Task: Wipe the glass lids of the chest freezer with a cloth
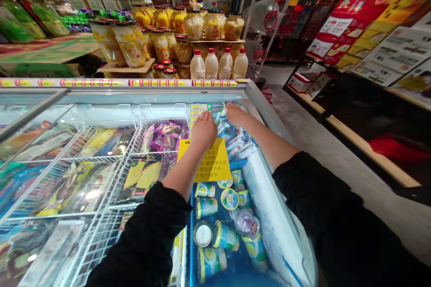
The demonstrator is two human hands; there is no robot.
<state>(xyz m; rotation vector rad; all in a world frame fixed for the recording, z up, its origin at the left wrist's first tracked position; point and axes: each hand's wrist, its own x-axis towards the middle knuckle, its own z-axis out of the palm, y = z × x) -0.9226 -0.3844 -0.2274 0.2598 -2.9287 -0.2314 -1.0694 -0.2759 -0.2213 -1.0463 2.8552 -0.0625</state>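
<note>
My left hand [204, 129] is over the freezer, back of the hand up, beside a price card [198, 108]. Its fingers lie loosely outstretched, and I see nothing held in them. To its right, my right hand [236, 115] has its fingers closed at the tips on a small wrapped packet [221, 114], pale and greenish; most of it is hard to make out. Blue and white wrapped packets [239, 143] lie below the right hand. A yellow paper sign [212, 163] with printed text shows under my left wrist.
Ice cream cups [229, 198] lie in a blue bin nearer me. White wire baskets [134, 130] with packaged ice creams extend left. The frosted freezer wall [266, 197] bounds the right. Jars [123, 45] and red-capped bottles [211, 65] stand beyond the rim.
</note>
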